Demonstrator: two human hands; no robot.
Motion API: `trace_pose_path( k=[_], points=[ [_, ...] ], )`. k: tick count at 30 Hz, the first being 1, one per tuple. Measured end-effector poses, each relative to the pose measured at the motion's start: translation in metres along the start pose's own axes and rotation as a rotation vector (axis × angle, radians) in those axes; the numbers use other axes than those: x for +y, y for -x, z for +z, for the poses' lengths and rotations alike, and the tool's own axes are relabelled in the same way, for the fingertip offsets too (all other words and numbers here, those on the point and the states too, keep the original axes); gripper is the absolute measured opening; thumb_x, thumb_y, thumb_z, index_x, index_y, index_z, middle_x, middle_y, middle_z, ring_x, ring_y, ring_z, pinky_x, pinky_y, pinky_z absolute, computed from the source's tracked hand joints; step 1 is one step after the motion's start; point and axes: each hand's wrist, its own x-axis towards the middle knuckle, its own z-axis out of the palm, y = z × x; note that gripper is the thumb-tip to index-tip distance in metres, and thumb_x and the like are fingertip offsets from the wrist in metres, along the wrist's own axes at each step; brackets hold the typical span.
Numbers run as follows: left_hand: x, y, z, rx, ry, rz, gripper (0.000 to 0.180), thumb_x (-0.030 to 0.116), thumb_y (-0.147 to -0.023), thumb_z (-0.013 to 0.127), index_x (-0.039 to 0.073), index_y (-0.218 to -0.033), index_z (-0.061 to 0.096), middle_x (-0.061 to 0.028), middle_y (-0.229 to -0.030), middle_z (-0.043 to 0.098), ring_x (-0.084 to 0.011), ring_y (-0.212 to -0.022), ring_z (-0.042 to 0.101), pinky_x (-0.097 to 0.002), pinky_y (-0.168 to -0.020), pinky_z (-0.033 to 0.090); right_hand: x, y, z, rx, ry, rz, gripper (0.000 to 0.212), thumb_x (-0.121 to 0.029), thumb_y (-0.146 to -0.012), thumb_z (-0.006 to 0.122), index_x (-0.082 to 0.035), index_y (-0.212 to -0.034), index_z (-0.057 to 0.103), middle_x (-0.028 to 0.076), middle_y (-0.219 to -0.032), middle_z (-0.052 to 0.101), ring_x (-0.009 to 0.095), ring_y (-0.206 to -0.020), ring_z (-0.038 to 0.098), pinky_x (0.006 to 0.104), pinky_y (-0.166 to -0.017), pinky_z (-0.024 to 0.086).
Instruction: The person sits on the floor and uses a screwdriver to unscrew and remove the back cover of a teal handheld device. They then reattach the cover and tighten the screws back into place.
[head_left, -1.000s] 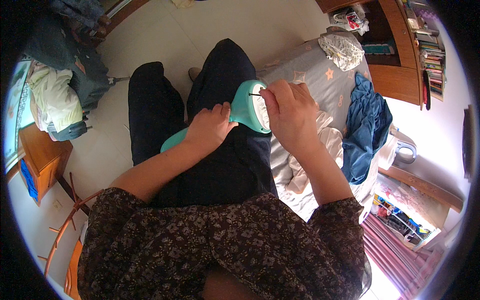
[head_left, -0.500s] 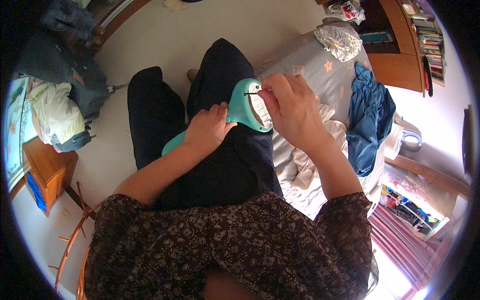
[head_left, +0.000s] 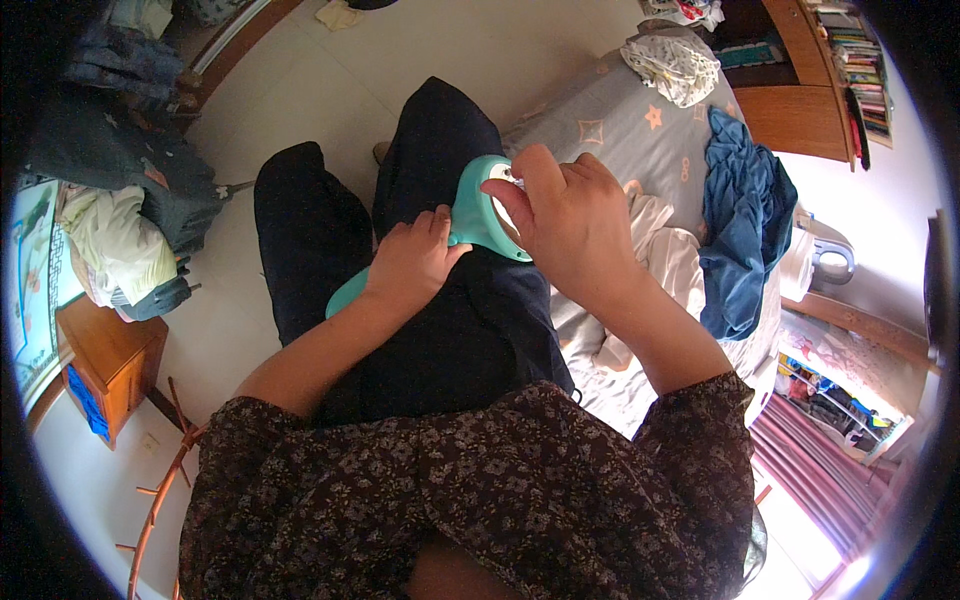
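A teal handheld device (head_left: 476,216) with a rounded head and a pale, slotted face lies across my dark-trousered thigh. My left hand (head_left: 415,255) is wrapped round its neck, and its teal handle end (head_left: 346,294) pokes out beneath my left wrist. Over the head, my right hand (head_left: 575,225) is closed, thumb and forefinger brought together at the pale face (head_left: 502,174). The thin dark rod pinched there is mostly covered by my fingers now, as is much of the face.
To the right is a bed with a grey patterned sheet (head_left: 560,130), holding a cream cloth (head_left: 660,265), a blue garment (head_left: 740,230) and a bundled white cloth (head_left: 672,68). At left are a wooden cabinet (head_left: 115,345) and piled clothes (head_left: 115,240). A bookshelf (head_left: 855,75) stands far right.
My right hand has turned and shifted slightly left over the device's head, hiding the rod and more of the pale face. My left hand keeps its hold. The whole view has shifted a little.
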Motion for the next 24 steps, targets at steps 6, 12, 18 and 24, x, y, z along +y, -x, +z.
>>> trace_pose_path(
  k=[6,12,18,24],
  points=[
    [-0.001,0.001,0.003,0.009,-0.016,0.011,0.054,0.04,-0.086,0.058,-0.004,-0.117,0.051,-0.016,-0.092,0.06,-0.0306,-0.075,0.061,-0.0382,-0.067,0.051,0.007,-0.006,0.007,0.09,-0.071,-0.131,0.021,-0.012,-0.081,0.066,-0.006,-0.081,0.047,0.01,-0.062,0.054,0.03,-0.057,0.055,0.0376,-0.056,0.043],
    [-0.001,0.001,0.002,-0.015,0.008,-0.021,0.053,0.039,-0.086,0.058,-0.004,-0.115,0.05,-0.0169,-0.093,0.06,-0.0313,-0.077,0.061,-0.0382,-0.067,0.051,0.009,-0.014,0.002,-0.034,-0.162,-0.247,0.018,-0.007,-0.08,0.064,-0.005,-0.084,0.047,0.012,-0.071,0.053,0.033,-0.067,0.053,0.0403,-0.063,0.041],
    [-0.005,0.002,0.008,0.01,-0.001,0.007,0.053,0.039,-0.086,0.058,-0.005,-0.116,0.05,-0.0168,-0.093,0.06,-0.0308,-0.078,0.062,-0.0381,-0.068,0.051,0.016,-0.02,-0.001,-0.103,-0.206,-0.346,0.019,-0.005,-0.079,0.063,-0.005,-0.089,0.047,0.013,-0.072,0.053,0.032,-0.069,0.053,0.0392,-0.063,0.041],
    [-0.003,0.002,0.003,-0.014,0.003,-0.002,0.054,0.039,-0.086,0.058,-0.005,-0.115,0.051,-0.0157,-0.092,0.059,-0.0294,-0.076,0.062,-0.0369,-0.066,0.052,0.024,-0.026,-0.006,-0.191,-0.224,-0.425,0.02,-0.006,-0.08,0.063,-0.004,-0.093,0.047,0.012,-0.076,0.055,0.031,-0.074,0.057,0.0389,-0.066,0.043]
  ],
)
